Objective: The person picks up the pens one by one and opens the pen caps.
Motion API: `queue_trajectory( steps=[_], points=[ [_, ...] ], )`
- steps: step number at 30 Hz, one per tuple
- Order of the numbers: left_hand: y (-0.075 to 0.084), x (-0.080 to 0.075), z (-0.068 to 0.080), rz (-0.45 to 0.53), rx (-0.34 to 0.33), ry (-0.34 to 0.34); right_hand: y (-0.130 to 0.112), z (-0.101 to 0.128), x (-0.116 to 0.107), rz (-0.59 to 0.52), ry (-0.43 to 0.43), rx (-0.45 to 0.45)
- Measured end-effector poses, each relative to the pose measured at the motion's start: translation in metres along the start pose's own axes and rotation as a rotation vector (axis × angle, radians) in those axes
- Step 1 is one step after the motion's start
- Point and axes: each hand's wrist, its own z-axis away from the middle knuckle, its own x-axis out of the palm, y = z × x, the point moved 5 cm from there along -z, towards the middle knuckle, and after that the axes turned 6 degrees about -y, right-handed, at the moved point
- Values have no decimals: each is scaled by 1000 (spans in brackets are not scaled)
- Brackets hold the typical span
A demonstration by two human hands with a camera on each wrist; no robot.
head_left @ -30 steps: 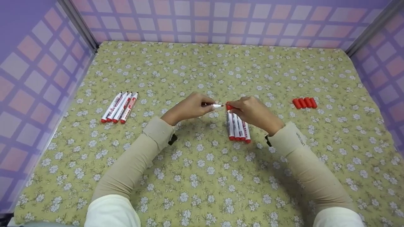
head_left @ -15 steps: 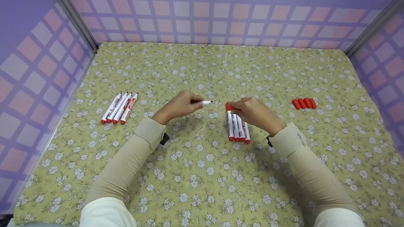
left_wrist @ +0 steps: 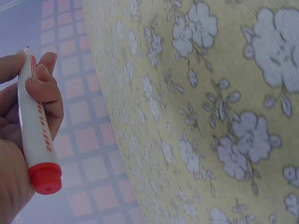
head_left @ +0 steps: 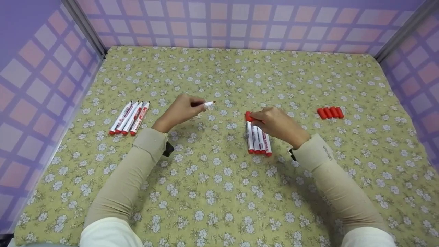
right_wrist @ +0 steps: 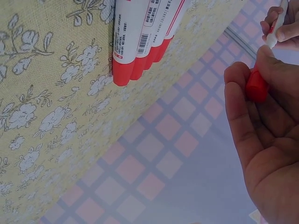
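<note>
My left hand (head_left: 183, 110) grips a white marker (left_wrist: 36, 116) with a red end plug. Its bare tip points right in the head view, above the cloth. My right hand (head_left: 274, 122) pinches a red marker cap (right_wrist: 257, 86) between thumb and fingers, over the far end of a row of several markers (head_left: 256, 139). Red caps on that row show in the right wrist view, while the hand partly covers them in the head view. Further left lie several uncapped markers (head_left: 129, 118) side by side, dark tips away from me.
Several loose red caps (head_left: 330, 113) stand in a short row to the right of my right hand. A flowered cloth (head_left: 212, 192) covers the table. Checked panels (head_left: 205, 24) wall in the back and both sides.
The left hand has drawn the marker away to the left, so its tip has moved apart from the cap in the right hand. The right hand has stayed nearly still.
</note>
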Motion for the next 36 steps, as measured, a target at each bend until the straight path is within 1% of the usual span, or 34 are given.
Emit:
queue_trajectory(
  steps=[6, 10, 17, 24, 28, 36],
  points=[
    [-16, -16, 7, 21, -30, 98, 0, 0, 1, 1, 0, -18],
    [-23, -27, 13, 9, -47, 141, 0, 0, 1, -3, -4, -23],
    [-37, -45, 21, 3, -110, 224, 0, 1, 3, 5, -28, -16],
    [-54, -63, 30, 40, -181, 325, 1, 1, 4, -1, -43, -13],
    [-62, -74, 36, 59, -214, 363, 2, 1, 4, -11, -50, -3],
    [-73, -93, 51, 37, -275, 410, 3, 2, 6, -28, -55, 4]
  ],
)
